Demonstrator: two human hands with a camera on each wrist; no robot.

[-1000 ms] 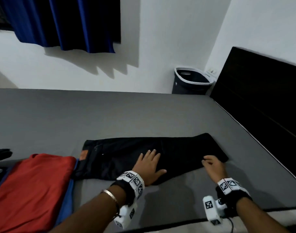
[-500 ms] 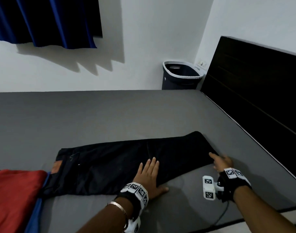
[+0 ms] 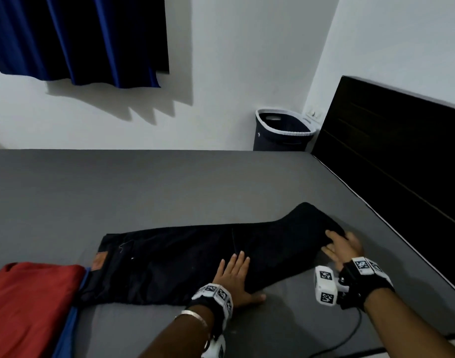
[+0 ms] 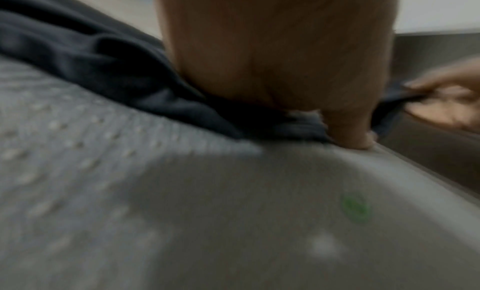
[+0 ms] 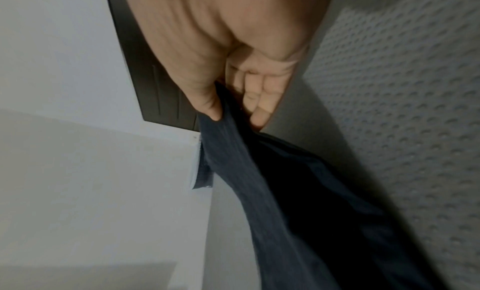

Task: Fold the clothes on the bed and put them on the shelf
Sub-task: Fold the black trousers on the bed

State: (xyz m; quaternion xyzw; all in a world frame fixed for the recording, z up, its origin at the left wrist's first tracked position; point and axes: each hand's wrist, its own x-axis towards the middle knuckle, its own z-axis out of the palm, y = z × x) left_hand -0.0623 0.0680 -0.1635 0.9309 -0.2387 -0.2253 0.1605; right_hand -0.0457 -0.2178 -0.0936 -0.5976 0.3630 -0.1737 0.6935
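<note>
Black trousers lie folded lengthwise across the grey bed, waistband with a brown patch at the left, leg ends at the right. My left hand lies flat with straight fingers on the trousers' near edge, pressing the cloth down; the left wrist view shows its thumb on the sheet beside the dark cloth. My right hand grips the leg end, thumb on top and fingers beneath, and the cloth is raised off the sheet there.
A red garment on a blue one lies at the near left of the bed. A dark headboard runs along the right. A dark laundry basket stands in the far corner. A blue curtain hangs on the wall.
My right hand has gone from resting at the near corner of the leg end to gripping it and lifting it. My left hand stays flat on the trousers. The head camera has swung.
</note>
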